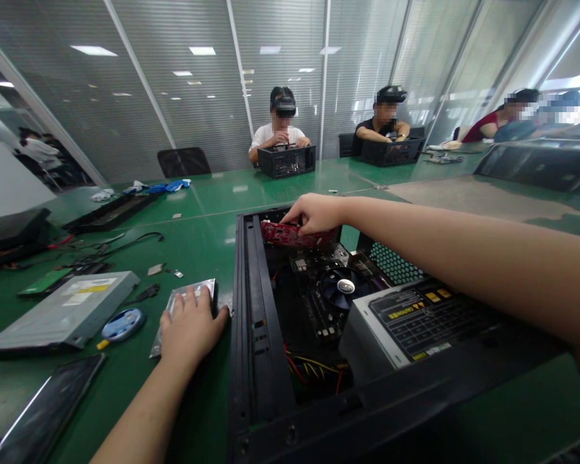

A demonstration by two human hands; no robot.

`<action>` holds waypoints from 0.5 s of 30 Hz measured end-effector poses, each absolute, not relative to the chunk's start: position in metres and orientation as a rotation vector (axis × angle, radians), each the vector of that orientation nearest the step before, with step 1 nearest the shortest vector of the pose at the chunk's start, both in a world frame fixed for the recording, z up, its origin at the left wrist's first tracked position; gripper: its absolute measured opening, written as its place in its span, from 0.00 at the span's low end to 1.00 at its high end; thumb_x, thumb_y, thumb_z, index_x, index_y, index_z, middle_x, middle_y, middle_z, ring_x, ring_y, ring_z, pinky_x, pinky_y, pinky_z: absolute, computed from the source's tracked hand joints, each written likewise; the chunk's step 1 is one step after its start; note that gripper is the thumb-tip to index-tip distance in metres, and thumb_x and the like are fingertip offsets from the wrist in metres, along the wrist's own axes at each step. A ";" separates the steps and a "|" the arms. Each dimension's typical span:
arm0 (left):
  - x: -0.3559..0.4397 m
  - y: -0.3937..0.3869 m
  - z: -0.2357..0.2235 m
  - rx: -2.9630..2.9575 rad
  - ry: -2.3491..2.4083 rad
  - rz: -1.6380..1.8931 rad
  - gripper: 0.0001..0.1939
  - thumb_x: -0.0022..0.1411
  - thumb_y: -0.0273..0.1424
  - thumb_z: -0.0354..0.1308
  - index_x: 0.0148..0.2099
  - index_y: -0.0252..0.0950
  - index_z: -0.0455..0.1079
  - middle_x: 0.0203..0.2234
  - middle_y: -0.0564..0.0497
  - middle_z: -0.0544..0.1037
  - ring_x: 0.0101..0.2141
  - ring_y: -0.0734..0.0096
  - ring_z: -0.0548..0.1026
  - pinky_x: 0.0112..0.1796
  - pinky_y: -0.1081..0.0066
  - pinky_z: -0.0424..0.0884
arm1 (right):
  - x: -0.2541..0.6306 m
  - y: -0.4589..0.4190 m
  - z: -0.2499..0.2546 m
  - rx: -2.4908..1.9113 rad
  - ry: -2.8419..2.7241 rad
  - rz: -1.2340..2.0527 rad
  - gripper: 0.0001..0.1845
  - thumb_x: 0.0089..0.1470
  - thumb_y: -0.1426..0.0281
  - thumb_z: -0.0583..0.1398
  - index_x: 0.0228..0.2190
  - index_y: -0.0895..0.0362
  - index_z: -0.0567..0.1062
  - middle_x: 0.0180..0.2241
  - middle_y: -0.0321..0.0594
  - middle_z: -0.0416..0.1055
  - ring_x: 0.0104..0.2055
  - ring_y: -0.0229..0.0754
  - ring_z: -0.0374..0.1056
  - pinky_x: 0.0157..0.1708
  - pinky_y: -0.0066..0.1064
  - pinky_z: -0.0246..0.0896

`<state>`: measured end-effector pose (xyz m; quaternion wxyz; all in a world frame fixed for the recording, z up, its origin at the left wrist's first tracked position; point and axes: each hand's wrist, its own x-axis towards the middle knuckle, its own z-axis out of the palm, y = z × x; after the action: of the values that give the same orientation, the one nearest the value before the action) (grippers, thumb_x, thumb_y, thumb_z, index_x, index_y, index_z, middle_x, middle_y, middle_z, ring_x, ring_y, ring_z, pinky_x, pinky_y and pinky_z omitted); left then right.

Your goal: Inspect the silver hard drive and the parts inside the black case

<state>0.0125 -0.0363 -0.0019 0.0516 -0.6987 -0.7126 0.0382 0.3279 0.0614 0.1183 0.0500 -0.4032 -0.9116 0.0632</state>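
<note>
Your right hand [314, 214] pinches the upper edge of the red rectangular circuit card [290, 236], inside the black metal computer case [244, 309]. Handle the card by its edges, level and without twisting; avoid contact with the round black fan [345, 285], nearer you than that hand. Your left hand [191, 322], fingers spread, lies over the silver metal hard drive [156, 343]; press lightly. The glossy green worktop [207, 225] extends beyond both hands, toward seated people [265, 136] before a slatted glass partition [198, 116].

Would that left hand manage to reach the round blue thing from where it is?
Probably yes: the left hand lies flat on the silver drive, and nothing seems to stand between it and the round blue thing.
</note>
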 end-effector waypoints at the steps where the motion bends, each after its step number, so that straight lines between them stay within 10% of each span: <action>1: 0.013 -0.037 -0.001 -2.124 -2.172 0.119 0.35 0.67 0.44 0.36 0.69 0.28 0.50 0.67 0.34 0.52 0.65 0.42 0.52 0.59 0.44 0.54 | 0.327 0.062 0.118 -1.207 -2.818 0.096 0.30 0.48 0.75 0.62 0.55 0.57 0.73 0.39 0.41 0.78 0.35 0.39 0.71 0.37 0.30 0.60; 15: 0.018 -0.041 0.007 -2.124 -2.183 0.160 0.32 0.66 0.37 0.39 0.68 0.28 0.50 0.67 0.34 0.52 0.65 0.43 0.53 0.59 0.45 0.55 | 0.319 0.065 0.107 -1.624 -2.940 -0.488 0.20 0.49 0.74 0.60 0.46 0.56 0.78 0.43 0.46 0.76 0.42 0.48 0.72 0.36 0.35 0.62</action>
<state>0.0180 -0.0406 0.0074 0.0459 -0.6957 -0.7149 0.0526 0.3193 0.0646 0.1067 -0.1261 -0.4746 -0.8593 -0.1427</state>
